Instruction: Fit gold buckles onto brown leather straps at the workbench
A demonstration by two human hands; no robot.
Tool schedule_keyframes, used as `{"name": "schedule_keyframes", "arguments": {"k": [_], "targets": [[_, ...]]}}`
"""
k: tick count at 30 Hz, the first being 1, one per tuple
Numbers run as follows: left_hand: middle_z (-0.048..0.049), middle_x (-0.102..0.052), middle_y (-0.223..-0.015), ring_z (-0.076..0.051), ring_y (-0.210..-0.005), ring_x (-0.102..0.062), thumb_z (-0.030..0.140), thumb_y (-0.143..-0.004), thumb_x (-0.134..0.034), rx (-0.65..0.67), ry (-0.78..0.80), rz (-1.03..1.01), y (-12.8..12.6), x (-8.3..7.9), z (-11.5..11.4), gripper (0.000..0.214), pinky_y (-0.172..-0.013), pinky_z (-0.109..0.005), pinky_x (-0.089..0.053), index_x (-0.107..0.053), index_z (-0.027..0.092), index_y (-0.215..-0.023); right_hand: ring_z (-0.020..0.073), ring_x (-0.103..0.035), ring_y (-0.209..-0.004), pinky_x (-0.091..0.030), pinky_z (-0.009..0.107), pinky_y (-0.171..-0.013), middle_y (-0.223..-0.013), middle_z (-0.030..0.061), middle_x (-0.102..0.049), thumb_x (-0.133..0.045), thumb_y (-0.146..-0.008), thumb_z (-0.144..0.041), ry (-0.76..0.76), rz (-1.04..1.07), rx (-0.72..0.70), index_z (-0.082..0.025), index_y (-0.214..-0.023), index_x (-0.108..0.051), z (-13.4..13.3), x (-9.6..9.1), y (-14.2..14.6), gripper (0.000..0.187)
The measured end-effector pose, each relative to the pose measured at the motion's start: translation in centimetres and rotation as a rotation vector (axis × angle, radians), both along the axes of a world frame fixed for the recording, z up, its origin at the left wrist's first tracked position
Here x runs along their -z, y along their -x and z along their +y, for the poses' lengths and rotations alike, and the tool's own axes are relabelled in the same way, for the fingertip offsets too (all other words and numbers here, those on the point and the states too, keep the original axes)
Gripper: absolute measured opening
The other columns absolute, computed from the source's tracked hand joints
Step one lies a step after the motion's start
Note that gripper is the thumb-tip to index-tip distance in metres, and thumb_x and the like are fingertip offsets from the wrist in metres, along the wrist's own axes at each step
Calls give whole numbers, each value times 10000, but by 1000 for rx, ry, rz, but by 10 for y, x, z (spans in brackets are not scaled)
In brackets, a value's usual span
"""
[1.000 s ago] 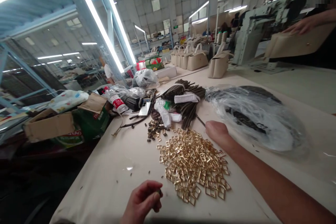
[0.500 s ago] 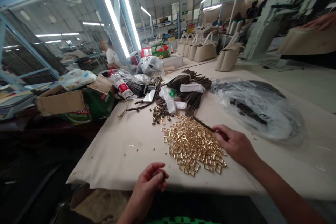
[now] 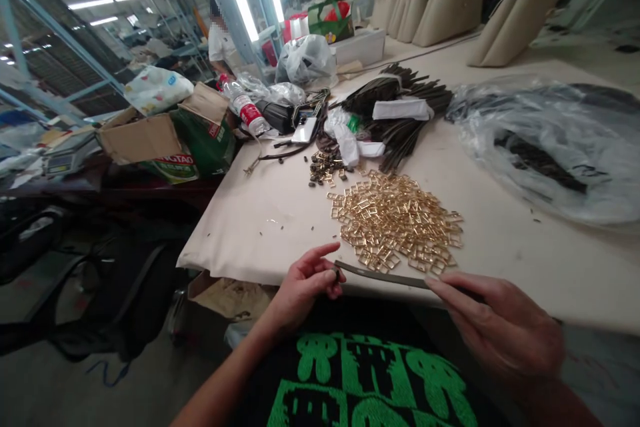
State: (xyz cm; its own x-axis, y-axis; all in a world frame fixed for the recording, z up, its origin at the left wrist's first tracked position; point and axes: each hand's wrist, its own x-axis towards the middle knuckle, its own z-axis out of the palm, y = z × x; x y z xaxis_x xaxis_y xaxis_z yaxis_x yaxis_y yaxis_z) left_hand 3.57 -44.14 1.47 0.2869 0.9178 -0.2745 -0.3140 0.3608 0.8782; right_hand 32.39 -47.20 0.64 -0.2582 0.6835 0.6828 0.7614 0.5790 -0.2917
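Observation:
My right hand (image 3: 500, 320) pinches a narrow dark strap (image 3: 385, 276) that stretches leftward along the table's front edge. The strap's free end reaches the fingertips of my left hand (image 3: 310, 277). Between that hand's thumb and fingers is a small dark piece (image 3: 337, 274), perhaps a strap loop; it is too small to make out fully. Just beyond the strap lies a heap of gold metal buckles (image 3: 400, 220). Behind the heap is a small cluster of dark loops (image 3: 325, 167) mixed with gold bits. A bundle of dark straps (image 3: 400, 140) rests farther back, with white wrappings (image 3: 403, 110) on it.
A clear plastic bag (image 3: 560, 173) with dark material lies at the right. Beige handbags (image 3: 450, 13) stand at the back. A bottle (image 3: 250, 113), a phone (image 3: 304, 129) and a green carton (image 3: 200, 147) are at the left. A person (image 3: 220, 43) is in the background.
My right hand has drawn the strap away from the bundle, toward me and my left hand. The view has tilted down. My left hand still pinches the small dark piece.

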Motion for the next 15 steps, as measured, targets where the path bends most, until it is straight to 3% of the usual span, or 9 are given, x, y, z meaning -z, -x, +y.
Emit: {"name": "schedule_keyframes", "arguments": {"k": [6,15], "targets": [[-41,-718,-820,-94,-666,-636,266,-825,-727,65,-73,83,5,1,-4,231,-682,-223,-502,-715,162,-1030,183,-666,-858,-504,311,-793,-995,20,-700,-636,-898,-83,-21,-41,0,-314,-1151,-675,-4,-4,8,344],[-20,-709,-863,-93,-748,-683,164,-833,-713,79,-377,112,5,-1,-12,167,-701,-182,-542,-705,199,-996,178,-661,-846,-514,291,-800,-970,49,-690,-698,-867,-77,-78,-38,12,-204,-1070,-662,-6,-11,14,243]]}}
